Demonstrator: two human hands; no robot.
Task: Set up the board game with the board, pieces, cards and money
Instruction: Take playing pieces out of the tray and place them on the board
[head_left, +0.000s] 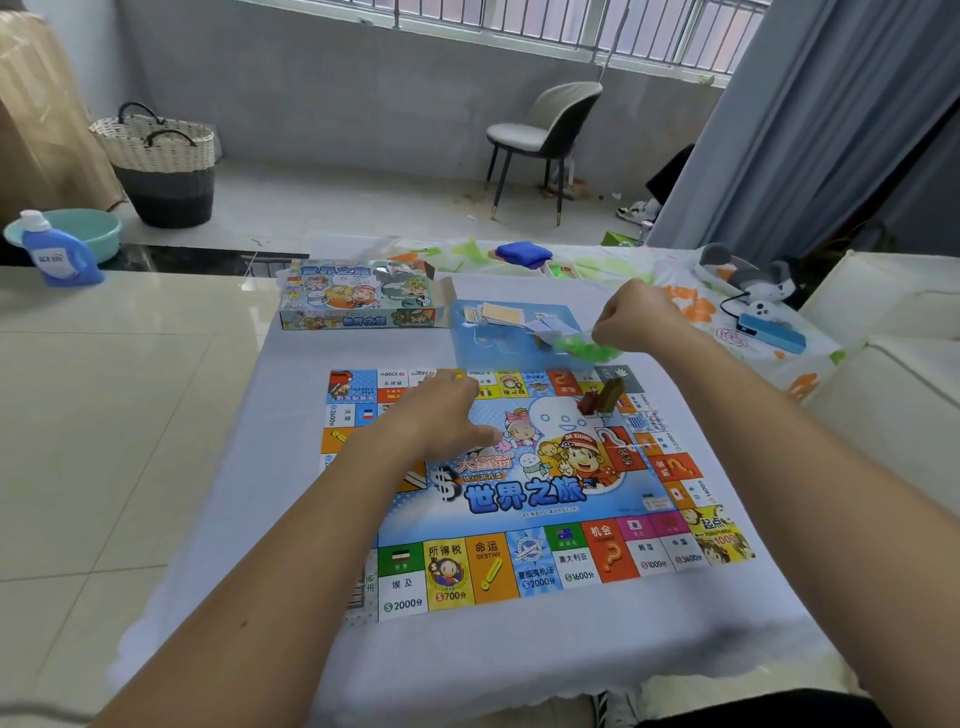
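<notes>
board (524, 499): 世界之旅, DA XIONG, DESTINY, $700 | box (358, 301): 世界之旅

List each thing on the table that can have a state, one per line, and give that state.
Board: unfolded, flat on the cloth.
Box: on its side, end flap open.
Tray: holds loose cards.
Green bag: pinched by the right hand.
Left hand: resting open on the board.
Two pieces: standing on the board.

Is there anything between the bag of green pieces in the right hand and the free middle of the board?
Yes. The right hand pinches the bag of green pieces beyond the board. Two small blocks, red and olive, stand on the board's far right corner, on the way toward its middle.
</notes>
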